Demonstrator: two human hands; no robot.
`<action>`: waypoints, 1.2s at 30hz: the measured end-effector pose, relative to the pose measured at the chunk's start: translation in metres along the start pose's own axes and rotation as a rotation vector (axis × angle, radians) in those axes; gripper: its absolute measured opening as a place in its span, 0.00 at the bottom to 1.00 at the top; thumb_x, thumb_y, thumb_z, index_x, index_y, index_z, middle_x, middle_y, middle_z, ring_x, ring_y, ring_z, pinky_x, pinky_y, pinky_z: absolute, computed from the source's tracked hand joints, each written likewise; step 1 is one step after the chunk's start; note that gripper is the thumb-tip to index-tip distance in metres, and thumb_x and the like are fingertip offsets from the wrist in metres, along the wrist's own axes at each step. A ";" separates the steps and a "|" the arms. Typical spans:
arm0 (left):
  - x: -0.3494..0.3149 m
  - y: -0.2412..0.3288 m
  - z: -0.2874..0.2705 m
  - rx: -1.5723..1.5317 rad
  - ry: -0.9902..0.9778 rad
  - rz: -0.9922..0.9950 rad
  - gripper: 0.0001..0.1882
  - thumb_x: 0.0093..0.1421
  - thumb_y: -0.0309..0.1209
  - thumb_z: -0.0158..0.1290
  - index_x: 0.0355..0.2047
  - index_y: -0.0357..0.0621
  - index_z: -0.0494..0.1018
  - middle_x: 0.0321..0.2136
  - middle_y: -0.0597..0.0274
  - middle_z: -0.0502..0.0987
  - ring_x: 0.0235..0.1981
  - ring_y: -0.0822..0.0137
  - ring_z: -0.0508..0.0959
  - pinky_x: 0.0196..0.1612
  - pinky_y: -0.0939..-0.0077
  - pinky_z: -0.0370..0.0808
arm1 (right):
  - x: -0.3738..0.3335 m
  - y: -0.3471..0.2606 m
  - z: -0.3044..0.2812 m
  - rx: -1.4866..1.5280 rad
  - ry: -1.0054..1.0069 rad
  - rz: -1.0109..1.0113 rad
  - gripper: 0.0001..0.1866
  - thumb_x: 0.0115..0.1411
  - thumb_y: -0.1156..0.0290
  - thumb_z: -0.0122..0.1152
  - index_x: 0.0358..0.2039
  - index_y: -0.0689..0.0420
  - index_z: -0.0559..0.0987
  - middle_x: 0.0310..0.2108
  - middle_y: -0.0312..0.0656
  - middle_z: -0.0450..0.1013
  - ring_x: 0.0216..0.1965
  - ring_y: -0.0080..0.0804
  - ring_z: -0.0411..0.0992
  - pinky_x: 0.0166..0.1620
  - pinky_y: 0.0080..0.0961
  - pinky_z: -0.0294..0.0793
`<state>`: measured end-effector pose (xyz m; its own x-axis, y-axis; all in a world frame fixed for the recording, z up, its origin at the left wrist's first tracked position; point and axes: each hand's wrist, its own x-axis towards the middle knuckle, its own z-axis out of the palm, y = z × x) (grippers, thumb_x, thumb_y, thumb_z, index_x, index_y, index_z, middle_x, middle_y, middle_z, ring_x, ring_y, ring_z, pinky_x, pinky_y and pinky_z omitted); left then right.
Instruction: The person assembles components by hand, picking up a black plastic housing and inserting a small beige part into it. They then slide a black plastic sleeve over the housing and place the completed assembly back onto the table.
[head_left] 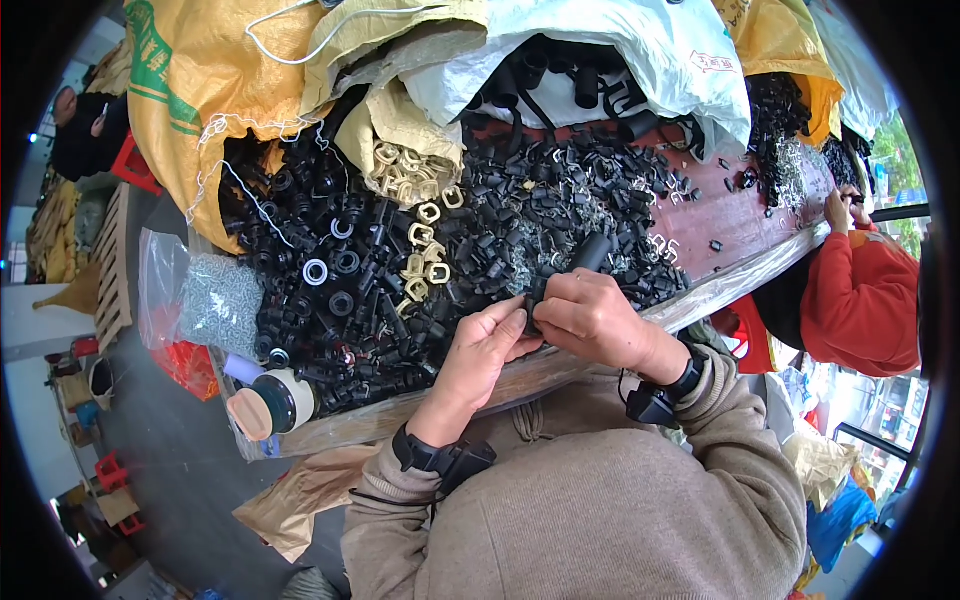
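Both my hands meet over the near edge of the table, fingertips close together. My right hand (600, 318) is closed, and a black plastic tube (591, 252) sticks out beyond its fingers. My left hand (476, 357) pinches a small black plastic part (532, 312) between thumb and fingers, touching the right fingertips. How the part and the tube relate is hidden by the fingers. Just beyond lies a spread of small black plastic pieces (500, 200) mixed with metal clips. Larger black ring-shaped fittings (345, 262) are heaped to the left.
Beige square rings (421, 234) spill from a sack (375, 125). A clear bag of small metal parts (222, 300) and a lidded jar (285, 402) stand at the left edge. A white sack (620, 40) holds larger black parts. Another person in red (865, 300) works at far right.
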<state>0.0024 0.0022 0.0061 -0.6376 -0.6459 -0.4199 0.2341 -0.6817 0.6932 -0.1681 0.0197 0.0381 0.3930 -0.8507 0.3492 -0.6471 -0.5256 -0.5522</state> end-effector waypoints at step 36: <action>0.013 0.004 -0.006 -0.217 -0.051 -0.038 0.14 0.55 0.29 0.48 0.41 0.35 0.67 0.37 0.54 0.72 0.34 0.68 0.74 0.38 0.81 0.71 | -0.022 0.100 -0.045 0.375 0.149 0.600 0.04 0.49 0.74 0.52 0.25 0.60 0.69 0.19 0.40 0.63 0.20 0.31 0.64 0.23 0.25 0.62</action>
<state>-0.0003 -0.0107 -0.0006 -0.6844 -0.6035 -0.4092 0.3579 -0.7670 0.5326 -0.2711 -0.0143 0.0094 -0.0705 -0.9974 -0.0113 -0.4455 0.0417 -0.8943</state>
